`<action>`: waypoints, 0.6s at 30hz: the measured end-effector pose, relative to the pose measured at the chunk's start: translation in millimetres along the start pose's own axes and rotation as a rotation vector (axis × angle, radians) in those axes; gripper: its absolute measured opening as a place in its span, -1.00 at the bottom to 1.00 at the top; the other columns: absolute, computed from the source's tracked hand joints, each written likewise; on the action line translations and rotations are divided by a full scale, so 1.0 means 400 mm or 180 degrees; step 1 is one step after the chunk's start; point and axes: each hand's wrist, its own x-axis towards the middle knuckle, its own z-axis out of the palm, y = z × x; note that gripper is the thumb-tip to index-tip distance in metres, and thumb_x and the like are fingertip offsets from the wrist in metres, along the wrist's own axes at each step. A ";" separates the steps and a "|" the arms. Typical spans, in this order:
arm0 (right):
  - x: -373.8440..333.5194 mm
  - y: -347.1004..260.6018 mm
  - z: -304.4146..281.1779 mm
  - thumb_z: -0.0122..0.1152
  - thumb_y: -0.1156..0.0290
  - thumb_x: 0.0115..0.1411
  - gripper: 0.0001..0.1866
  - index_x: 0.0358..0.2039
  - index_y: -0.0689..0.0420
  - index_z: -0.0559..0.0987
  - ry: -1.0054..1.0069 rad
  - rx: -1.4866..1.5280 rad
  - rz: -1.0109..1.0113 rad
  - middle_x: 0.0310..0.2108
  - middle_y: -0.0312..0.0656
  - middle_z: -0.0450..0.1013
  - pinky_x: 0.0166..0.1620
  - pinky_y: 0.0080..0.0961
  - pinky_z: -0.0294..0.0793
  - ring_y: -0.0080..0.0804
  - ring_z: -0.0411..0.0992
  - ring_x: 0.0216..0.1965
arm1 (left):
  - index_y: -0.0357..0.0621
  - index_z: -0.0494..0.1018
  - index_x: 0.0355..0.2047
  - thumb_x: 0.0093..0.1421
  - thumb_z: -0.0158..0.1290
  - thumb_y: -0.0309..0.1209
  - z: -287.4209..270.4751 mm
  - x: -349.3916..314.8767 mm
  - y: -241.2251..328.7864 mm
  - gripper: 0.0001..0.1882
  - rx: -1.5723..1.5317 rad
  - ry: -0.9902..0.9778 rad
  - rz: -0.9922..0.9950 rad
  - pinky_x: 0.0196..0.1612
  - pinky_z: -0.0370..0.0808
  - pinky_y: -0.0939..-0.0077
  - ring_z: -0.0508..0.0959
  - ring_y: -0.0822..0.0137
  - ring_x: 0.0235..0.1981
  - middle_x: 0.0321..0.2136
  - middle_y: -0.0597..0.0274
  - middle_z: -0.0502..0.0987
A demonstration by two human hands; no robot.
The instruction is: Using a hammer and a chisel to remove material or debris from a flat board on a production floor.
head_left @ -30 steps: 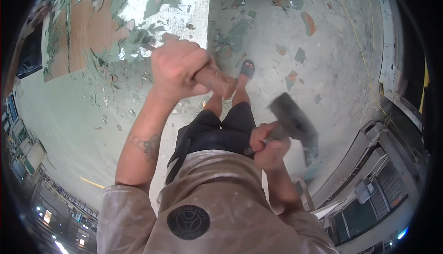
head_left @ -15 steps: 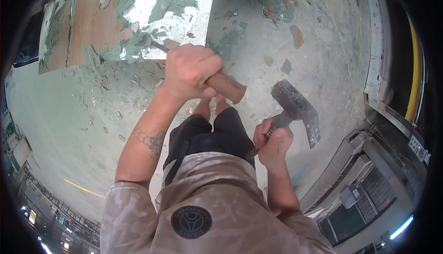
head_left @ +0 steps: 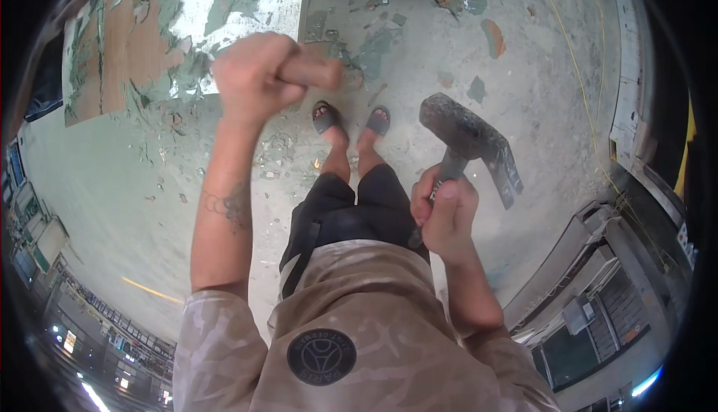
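Observation:
My left hand [head_left: 254, 72] is closed around the brown handle of a chisel [head_left: 318, 73], whose butt end sticks out to the right. Motion blurs this hand a little, and the chisel's blade is hidden behind it. Beneath and beyond it lies a large panel [head_left: 133, 42], partly wood-grained and partly white, with ragged green-grey coating peeling off. In my right hand [head_left: 452, 217] is the dark grip of a claw hammer [head_left: 460, 124]. Its worn, spattered metal head is raised in front, the claw pointing down to the right. The hammer and the chisel are apart.
Flakes of green and reddish coating [head_left: 493, 38] litter the concrete floor [head_left: 538, 113]. My sandalled feet [head_left: 327, 119] stand just short of the panel. A yellow cord [head_left: 576, 68] runs along the right side. Grey metal equipment [head_left: 598, 262] stands at the lower right.
My left hand has moved left and away from me with the chisel; its metal shaft no longer shows. The hammer head has shifted slightly up and left. My feet have come into view.

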 end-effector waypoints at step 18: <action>-0.106 -0.154 -0.233 -0.22 -0.01 0.55 -0.53 -0.36 0.13 0.32 0.0434 -0.0500 -0.0018 -0.68 -0.39 0.16 -0.65 -0.63 0.13 -0.66 0.13 -0.70 | -0.19 0.54 -0.42 0.01 0.20 -0.53 -0.190 -0.156 0.171 -0.90 -0.0457 -0.0305 -0.1762 -0.24 0.51 0.17 0.59 -0.09 -0.30 -0.49 0.03 0.54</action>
